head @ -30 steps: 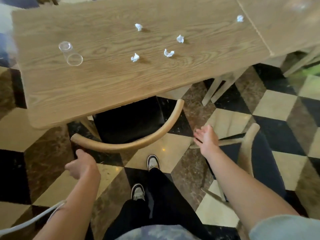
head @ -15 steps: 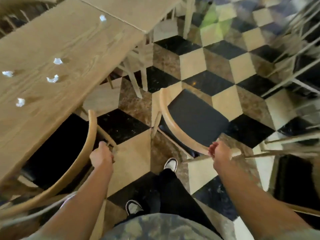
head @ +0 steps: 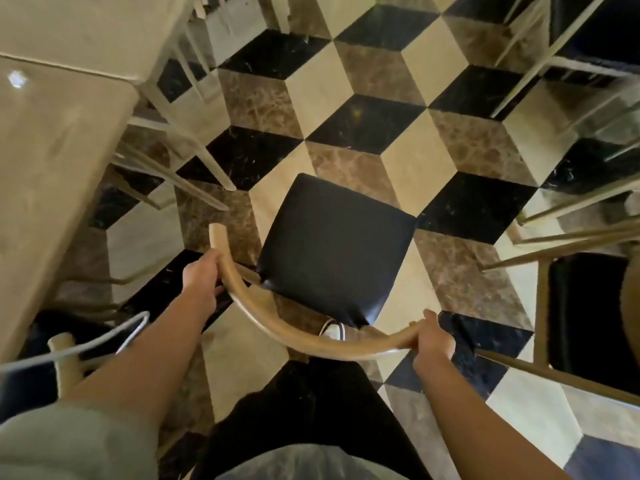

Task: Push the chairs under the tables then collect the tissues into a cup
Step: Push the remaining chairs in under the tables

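Wooden curved backrest (head: 304, 336) of the black-seated chair (head: 334, 247) now held at both ends: left hand (head: 202, 275) wrapped round its left part, right hand (head: 433, 337) clamped on the right tip. Half a second ago only the right hand was on it; the left sat on the neighbouring chair. Chair stands out on the chequered floor (head: 349, 88), apart from the table (head: 52, 150) at left. One tissue (head: 15, 79) visible on the tabletop. Likely next: swing and push it under.
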A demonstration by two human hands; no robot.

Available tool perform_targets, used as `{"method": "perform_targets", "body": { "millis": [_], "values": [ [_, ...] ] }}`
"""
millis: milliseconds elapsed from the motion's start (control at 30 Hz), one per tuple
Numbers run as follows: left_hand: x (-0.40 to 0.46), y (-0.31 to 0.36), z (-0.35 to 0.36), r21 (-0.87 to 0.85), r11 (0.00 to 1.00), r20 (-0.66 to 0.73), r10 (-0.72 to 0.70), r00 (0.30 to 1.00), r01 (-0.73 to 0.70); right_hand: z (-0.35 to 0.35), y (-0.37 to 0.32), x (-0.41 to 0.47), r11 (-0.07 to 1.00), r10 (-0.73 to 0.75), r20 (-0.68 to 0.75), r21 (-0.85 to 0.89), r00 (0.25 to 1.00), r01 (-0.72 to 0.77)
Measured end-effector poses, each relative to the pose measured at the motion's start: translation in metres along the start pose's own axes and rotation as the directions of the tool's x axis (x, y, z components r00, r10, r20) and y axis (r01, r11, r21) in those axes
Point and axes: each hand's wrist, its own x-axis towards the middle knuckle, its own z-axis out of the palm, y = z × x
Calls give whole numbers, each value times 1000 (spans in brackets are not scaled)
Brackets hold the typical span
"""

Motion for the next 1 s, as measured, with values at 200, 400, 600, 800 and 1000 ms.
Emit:
{"method": "perform_targets", "body": {
  "millis": [200, 400, 600, 800, 1000],
  "values": [
    [41, 38, 37, 100, 994, 10, -46, 999, 45, 20, 2, 13, 956, 135, -49, 270, 990, -117],
    [77, 41, 36, 135, 986, 113, -113, 987, 97, 28, -4, 7, 961, 104, -119, 267, 987, -69],
    [79, 36, 27, -12, 997, -27, -73, 997, 73, 49, -50, -28, 985, -5, -182, 166, 983, 36],
    [80, 29, -35, -239, 964, -199, -167, 966, 117, 110, -104, -69, 986, -166, -49, -31, 985, 165],
    [80, 6, -113, -523, 840, -281, -334, 900, 148, 197, -134, -142, 892, -320, 176, -276, 931, 359]
  ]
}}
